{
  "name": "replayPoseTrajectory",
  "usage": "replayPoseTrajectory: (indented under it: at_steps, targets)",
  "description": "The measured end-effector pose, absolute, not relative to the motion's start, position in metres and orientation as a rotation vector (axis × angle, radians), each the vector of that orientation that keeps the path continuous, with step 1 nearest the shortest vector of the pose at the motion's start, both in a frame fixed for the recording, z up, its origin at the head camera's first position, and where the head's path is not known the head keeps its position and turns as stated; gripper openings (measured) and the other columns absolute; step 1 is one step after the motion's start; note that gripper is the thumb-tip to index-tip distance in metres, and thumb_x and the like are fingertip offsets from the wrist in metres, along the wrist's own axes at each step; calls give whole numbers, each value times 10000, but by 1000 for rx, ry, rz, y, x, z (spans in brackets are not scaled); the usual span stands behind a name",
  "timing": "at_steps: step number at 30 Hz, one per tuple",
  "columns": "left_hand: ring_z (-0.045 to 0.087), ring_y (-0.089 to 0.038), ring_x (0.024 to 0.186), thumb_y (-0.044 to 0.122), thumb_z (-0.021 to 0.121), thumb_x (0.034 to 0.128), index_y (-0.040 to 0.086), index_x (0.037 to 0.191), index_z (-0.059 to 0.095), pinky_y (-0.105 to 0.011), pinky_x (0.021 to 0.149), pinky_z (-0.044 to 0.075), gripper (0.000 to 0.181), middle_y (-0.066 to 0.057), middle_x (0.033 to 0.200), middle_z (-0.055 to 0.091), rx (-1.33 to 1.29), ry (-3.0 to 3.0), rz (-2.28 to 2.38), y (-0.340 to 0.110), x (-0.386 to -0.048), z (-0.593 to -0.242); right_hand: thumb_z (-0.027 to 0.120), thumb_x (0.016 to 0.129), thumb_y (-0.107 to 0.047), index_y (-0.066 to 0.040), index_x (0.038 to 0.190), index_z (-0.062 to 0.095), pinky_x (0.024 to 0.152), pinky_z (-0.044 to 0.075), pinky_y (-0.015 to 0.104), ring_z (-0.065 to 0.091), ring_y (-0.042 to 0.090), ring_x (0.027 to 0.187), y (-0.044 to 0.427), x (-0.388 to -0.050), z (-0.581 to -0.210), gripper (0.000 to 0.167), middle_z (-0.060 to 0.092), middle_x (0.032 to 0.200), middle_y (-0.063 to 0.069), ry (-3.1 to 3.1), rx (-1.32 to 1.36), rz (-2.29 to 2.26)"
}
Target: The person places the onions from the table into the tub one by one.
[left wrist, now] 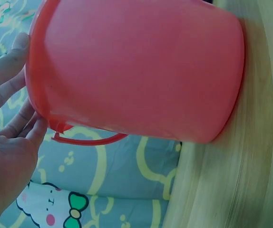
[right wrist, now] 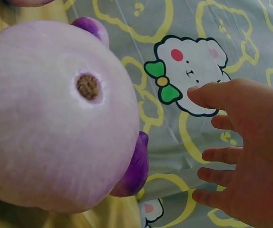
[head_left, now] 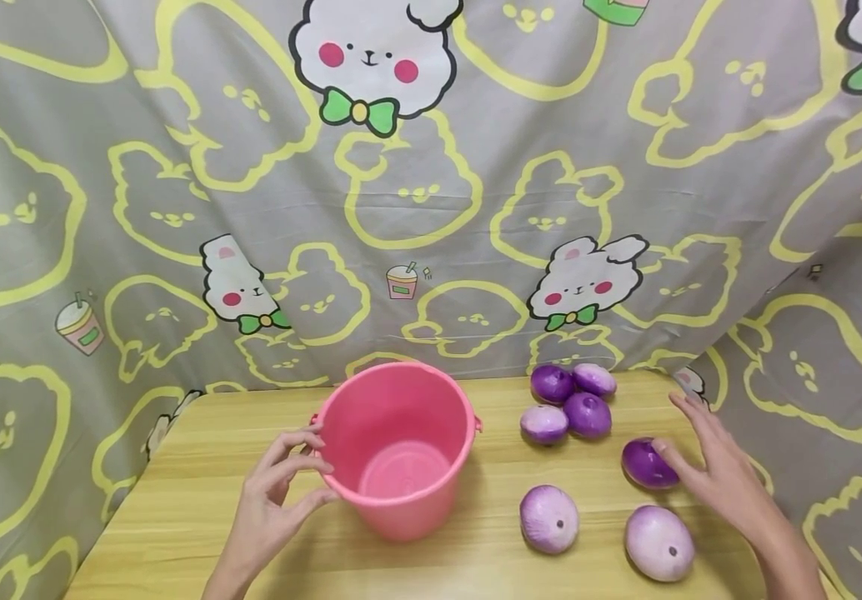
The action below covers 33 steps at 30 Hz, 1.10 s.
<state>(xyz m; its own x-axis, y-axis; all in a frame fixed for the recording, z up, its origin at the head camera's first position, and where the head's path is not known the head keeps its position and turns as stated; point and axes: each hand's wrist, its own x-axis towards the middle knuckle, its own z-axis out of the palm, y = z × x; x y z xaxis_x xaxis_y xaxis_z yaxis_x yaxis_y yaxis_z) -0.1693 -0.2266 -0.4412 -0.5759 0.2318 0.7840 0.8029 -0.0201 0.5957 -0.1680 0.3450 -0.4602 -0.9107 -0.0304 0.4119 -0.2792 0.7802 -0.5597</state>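
A pink bucket [head_left: 408,508] stands upright on the table, its opening toward the head camera. At its left rim my left hand [head_left: 273,492] holds the edge with bent fingers and thumb; the left wrist view shows this hand [left wrist: 13,147] against the bucket's [left wrist: 141,71] rim. My right hand [head_left: 724,471] hovers with fingers spread near a dark purple onion [head_left: 649,463], its thumb overlapping that onion in the head view. Seen from the right wrist, the hand [right wrist: 250,156] holds nothing, and a pale purple onion [right wrist: 55,133] fills the left side.
Two pale onions lie nearer the front, one [head_left: 548,519] right of the bucket and another [head_left: 659,543] below my right hand. Several onions [head_left: 588,415] cluster at the back right. A patterned cloth [head_left: 431,208] hangs behind the wooden table [head_left: 198,467].
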Motion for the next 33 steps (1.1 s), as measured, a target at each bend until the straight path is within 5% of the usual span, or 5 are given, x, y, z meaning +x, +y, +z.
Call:
replayPoseTrajectory:
  at_steps: [6, 25, 33]
  targets:
    - [457, -392, 1348, -230, 835, 658, -22, 1062, 725, -389, 1170, 430, 467, -258, 1207, 544, -1082, -1806, -1628, -222, -164, -441, 714, 973, -287, -180, 1631, 254, 877, 237, 933, 274, 668, 1363, 346, -170, -464, 809, 187, 1628, 319, -2632, 204, 891]
    - [439, -429, 1369, -142, 853, 702, -11, 1069, 727, -393, 1196, 404, 409, -277, 1204, 536, -1171, -1795, -1617, -211, -155, -441, 827, 876, -227, -86, 1570, 357, 888, 345, 863, 387, 644, 1290, 355, -177, -480, 850, 379, 1509, 342, -2612, 253, 889]
    - [448, -423, 1359, -113, 860, 725, -3, 1065, 721, -391, 1184, 423, 383, -240, 1211, 546, -1212, -1779, -1609, -205, -154, -440, 847, 856, -203, 18, 1466, 460, 800, 547, 701, 489, 569, 1209, 358, -180, -486, 756, 465, 1418, 337, -2612, 304, 853]
